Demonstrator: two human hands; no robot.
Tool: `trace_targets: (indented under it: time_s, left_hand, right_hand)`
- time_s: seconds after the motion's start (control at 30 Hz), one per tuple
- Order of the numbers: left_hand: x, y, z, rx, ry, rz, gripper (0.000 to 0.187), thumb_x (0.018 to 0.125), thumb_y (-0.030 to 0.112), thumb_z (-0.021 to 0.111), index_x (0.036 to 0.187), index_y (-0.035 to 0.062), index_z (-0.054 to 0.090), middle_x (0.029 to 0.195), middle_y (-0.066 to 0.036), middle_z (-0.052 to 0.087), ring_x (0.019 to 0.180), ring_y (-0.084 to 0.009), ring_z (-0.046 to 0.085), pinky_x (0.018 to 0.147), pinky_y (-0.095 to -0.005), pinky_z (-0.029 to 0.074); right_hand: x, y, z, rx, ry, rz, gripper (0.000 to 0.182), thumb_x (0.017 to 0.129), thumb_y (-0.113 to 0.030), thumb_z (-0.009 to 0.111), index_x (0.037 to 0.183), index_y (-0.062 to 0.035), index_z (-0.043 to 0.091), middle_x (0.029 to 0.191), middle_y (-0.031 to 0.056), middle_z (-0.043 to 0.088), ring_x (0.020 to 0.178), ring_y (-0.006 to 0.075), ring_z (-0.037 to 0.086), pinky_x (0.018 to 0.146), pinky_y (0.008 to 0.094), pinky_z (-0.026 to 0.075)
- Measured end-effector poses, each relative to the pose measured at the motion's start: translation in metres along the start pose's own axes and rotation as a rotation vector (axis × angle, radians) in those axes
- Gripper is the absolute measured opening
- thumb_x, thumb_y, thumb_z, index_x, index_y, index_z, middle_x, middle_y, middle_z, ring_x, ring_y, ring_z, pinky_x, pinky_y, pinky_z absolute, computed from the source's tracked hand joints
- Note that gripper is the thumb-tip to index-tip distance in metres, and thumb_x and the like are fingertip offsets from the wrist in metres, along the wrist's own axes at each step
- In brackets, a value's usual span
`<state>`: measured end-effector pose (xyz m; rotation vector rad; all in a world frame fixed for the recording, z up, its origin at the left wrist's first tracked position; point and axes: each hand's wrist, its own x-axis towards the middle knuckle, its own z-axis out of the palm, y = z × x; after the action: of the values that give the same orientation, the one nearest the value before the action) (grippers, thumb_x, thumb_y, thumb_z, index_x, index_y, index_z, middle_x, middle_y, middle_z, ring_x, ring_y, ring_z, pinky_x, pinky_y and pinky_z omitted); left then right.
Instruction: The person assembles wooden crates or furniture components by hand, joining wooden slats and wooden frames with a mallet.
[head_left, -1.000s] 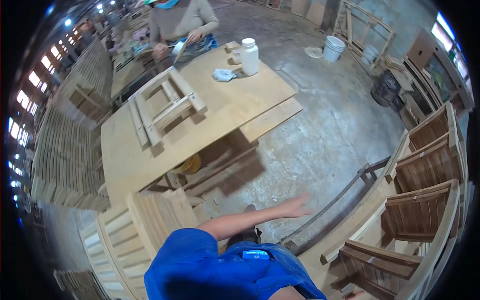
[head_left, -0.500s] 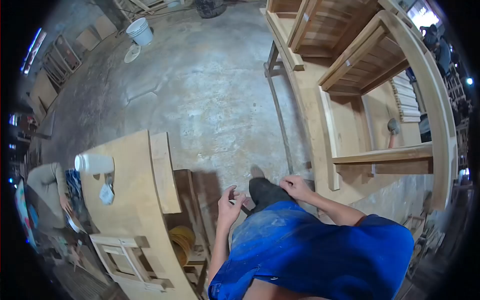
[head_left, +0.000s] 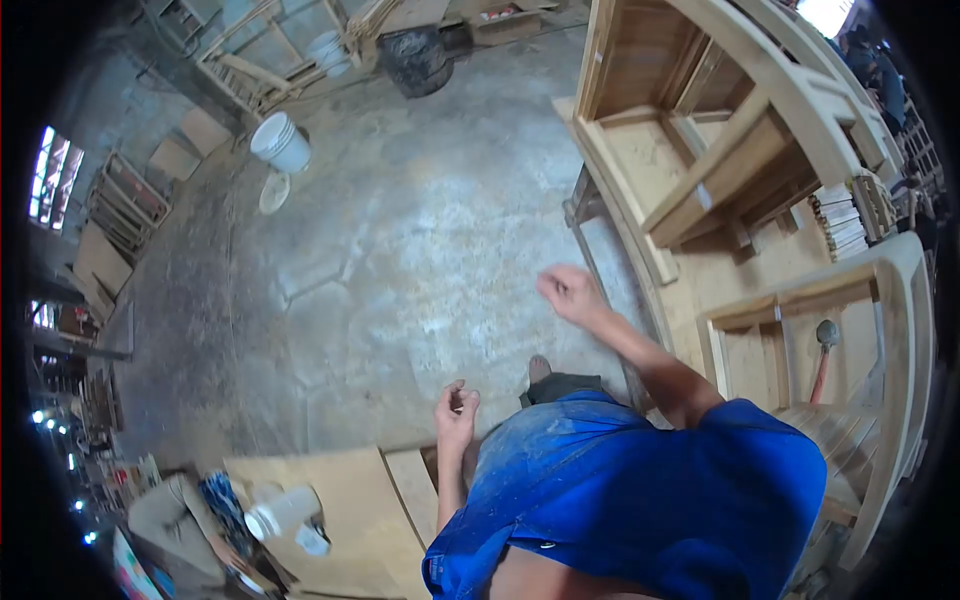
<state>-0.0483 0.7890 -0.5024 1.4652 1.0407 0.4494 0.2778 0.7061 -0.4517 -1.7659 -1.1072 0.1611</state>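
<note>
My left hand (head_left: 457, 410) hangs in front of my body with loosely curled fingers, thumb apart from them, nothing in it. It is nearest the pale wooden board (head_left: 408, 480) at the tabletop's edge. Farther forward, my right hand (head_left: 572, 294) swings over the floor, slightly blurred, its fingers loosely bent and nothing visible in it. Beside that hand runs the edge of the right workbench (head_left: 690, 298). On this bench stand wooden frames (head_left: 735, 175), and a mallet (head_left: 824, 350) with a reddish handle lies inside one frame.
Concrete floor (head_left: 420, 240) stretches ahead. A white bucket (head_left: 281, 145), its lid (head_left: 274, 194) and a dark tub (head_left: 415, 62) stand there. At lower left, a white plastic jar (head_left: 285, 512) lies on the plywood tabletop (head_left: 345, 480); a person's sleeve (head_left: 190, 530) is beside it.
My view has moved forward past the left table. My right hand has swung forward and up, away from my thigh. My left hand stays low at my side.
</note>
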Motion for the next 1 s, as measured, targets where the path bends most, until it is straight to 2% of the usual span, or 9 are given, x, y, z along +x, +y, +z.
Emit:
trace_targets:
  time_s: [0.13, 0.27, 0.47, 0.53, 0.6, 0.63, 0.83, 0.9, 1.0]
  left_hand:
    - [0.105, 0.044, -0.017, 0.123, 0.011, 0.012, 0.044, 0.087, 0.019, 0.074, 0.123, -0.0025, 0.061, 0.09, -0.005, 0.066, 0.085, -0.0144, 0.061, 0.078, -0.0302, 0.05]
    - [0.214, 0.031, -0.042, 0.088, 0.008, 0.003, 0.041, 0.088, 0.017, 0.073, 0.12, -0.0049, 0.061, 0.085, -0.004, 0.064, 0.082, -0.0137, 0.059, 0.075, -0.0276, 0.048]
    - [0.418, 0.038, -0.061, 0.051, -0.107, -0.133, 0.04, 0.09, 0.017, 0.071, 0.118, -0.0084, 0.06, 0.081, -0.001, 0.061, 0.074, -0.0083, 0.054, 0.069, -0.0234, 0.045]
    - [0.496, 0.075, -0.061, 0.069, -0.173, -0.102, 0.04, 0.09, 0.017, 0.071, 0.119, -0.0082, 0.06, 0.081, -0.001, 0.06, 0.073, -0.0081, 0.054, 0.067, -0.0237, 0.044]
    - [0.577, 0.122, -0.049, 0.077, -0.246, -0.062, 0.04, 0.09, 0.017, 0.071, 0.119, -0.008, 0.059, 0.08, 0.0, 0.06, 0.072, -0.0079, 0.053, 0.066, -0.024, 0.044]
    - [0.617, 0.148, -0.044, 0.171, -0.332, 0.005, 0.039, 0.089, 0.018, 0.072, 0.117, -0.0066, 0.06, 0.082, -0.001, 0.062, 0.074, -0.0088, 0.055, 0.068, -0.025, 0.046]
    - [0.841, 0.296, 0.057, 0.328, -0.58, 0.306, 0.04, 0.089, 0.016, 0.072, 0.119, -0.0076, 0.059, 0.083, -0.001, 0.06, 0.076, -0.0088, 0.053, 0.071, -0.025, 0.046]
    - [0.903, 0.317, 0.109, 0.331, -0.602, 0.36, 0.04, 0.09, 0.016, 0.072, 0.12, -0.0074, 0.059, 0.085, -0.001, 0.06, 0.078, -0.0092, 0.053, 0.073, -0.0253, 0.046]
    - [0.966, 0.35, 0.214, 0.271, -0.68, 0.38, 0.039, 0.091, 0.015, 0.071, 0.122, -0.0066, 0.058, 0.088, -0.002, 0.06, 0.082, -0.0102, 0.054, 0.076, -0.026, 0.047]
  right_hand:
    - [0.179, -0.003, -0.04, -0.129, 0.506, -0.075, 0.039, 0.081, -0.017, 0.077, 0.114, 0.0003, 0.064, 0.093, 0.0132, 0.06, 0.08, 0.0243, 0.061, 0.071, 0.036, 0.05]
    - [0.301, 0.035, -0.087, -0.258, 0.981, 0.037, 0.079, 0.076, -0.031, 0.085, 0.135, 0.0028, 0.046, 0.123, 0.0194, 0.047, 0.111, 0.0302, 0.051, 0.093, 0.0421, 0.045]
    - [0.395, 0.096, -0.102, -0.431, 1.197, 0.24, 0.094, 0.074, -0.043, 0.086, 0.14, 0.004, 0.039, 0.133, 0.0242, 0.041, 0.123, 0.0355, 0.046, 0.103, 0.0455, 0.04]
    - [0.415, 0.107, -0.098, -0.592, 1.256, 0.349, 0.096, 0.073, -0.042, 0.087, 0.14, 0.0073, 0.038, 0.138, 0.0258, 0.04, 0.128, 0.0368, 0.044, 0.105, 0.0464, 0.039]
    - [0.435, 0.097, -0.101, -0.262, 1.335, 0.32, 0.095, 0.075, -0.034, 0.087, 0.14, 0.0102, 0.034, 0.137, 0.0276, 0.043, 0.127, 0.0366, 0.045, 0.107, 0.0455, 0.038]
    - [0.436, 0.106, -0.102, -0.362, 1.41, 0.335, 0.09, 0.076, -0.027, 0.086, 0.14, 0.0098, 0.034, 0.134, 0.0255, 0.046, 0.124, 0.0338, 0.047, 0.106, 0.0429, 0.038]
    - [0.434, 0.145, -0.088, -0.62, 1.639, 0.434, 0.082, 0.08, -0.014, 0.079, 0.142, 0.0071, 0.03, 0.136, 0.0216, 0.043, 0.124, 0.0286, 0.046, 0.107, 0.0386, 0.037]
    - [0.438, 0.147, -0.09, -0.484, 1.601, 0.299, 0.084, 0.081, -0.011, 0.075, 0.146, 0.0045, 0.025, 0.137, 0.0186, 0.041, 0.125, 0.0271, 0.043, 0.107, 0.038, 0.036]
    - [0.436, 0.167, -0.087, -0.539, 1.678, 0.261, 0.088, 0.079, -0.005, 0.072, 0.148, 0.0064, 0.019, 0.136, 0.019, 0.042, 0.124, 0.0263, 0.045, 0.107, 0.0378, 0.037]
